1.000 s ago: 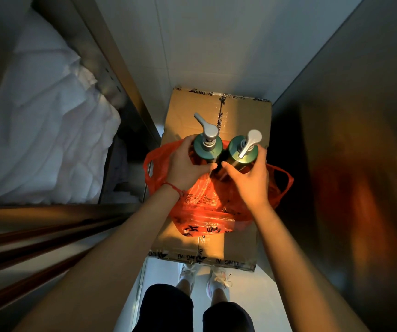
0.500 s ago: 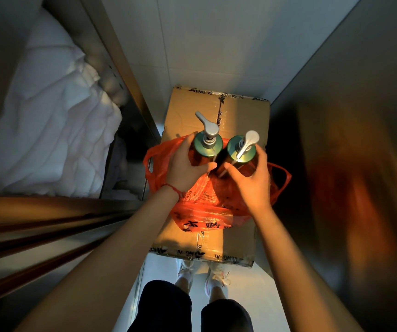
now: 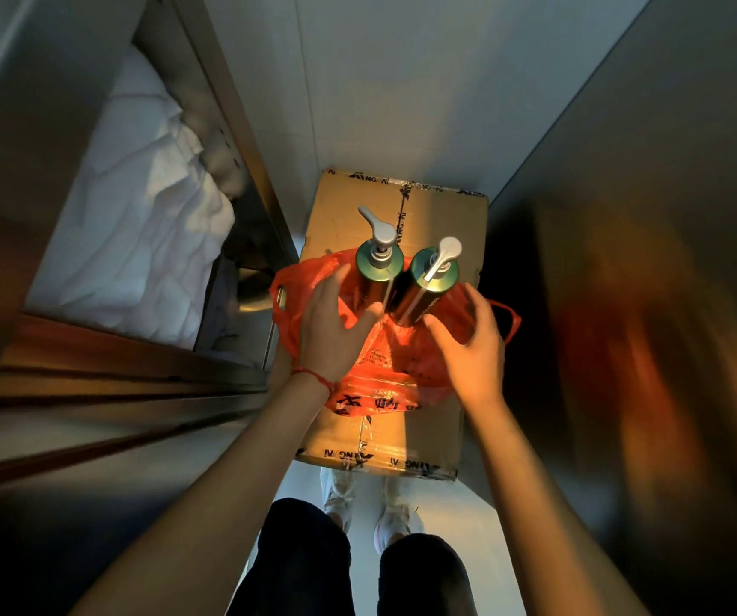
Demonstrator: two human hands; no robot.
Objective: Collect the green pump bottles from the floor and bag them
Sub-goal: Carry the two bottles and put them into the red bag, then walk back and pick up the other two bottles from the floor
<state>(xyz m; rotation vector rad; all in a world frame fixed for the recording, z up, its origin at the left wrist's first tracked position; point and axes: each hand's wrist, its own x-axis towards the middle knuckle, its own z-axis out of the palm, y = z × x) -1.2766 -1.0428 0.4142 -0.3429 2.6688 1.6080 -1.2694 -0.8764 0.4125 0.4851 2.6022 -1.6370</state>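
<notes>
Standing side by side in an orange plastic bag (image 3: 384,362), two green pump bottles sit upright on a taped cardboard box (image 3: 442,224) on the floor, the left bottle (image 3: 379,271) touching the right bottle (image 3: 429,282), each with a pale pump head. The left hand (image 3: 331,331), with a red string at its wrist, is spread open with fingers apart just beside the left bottle, thumb tip close to the bottles' lower bodies, gripping nothing that can be seen. The right hand (image 3: 469,344) is likewise open with curled fingers, near the right bottle and over the bag's edge, holding nothing. White bedding (image 3: 144,233) lies to the left beyond a metal frame. White shoes (image 3: 366,504) show below the box.
</notes>
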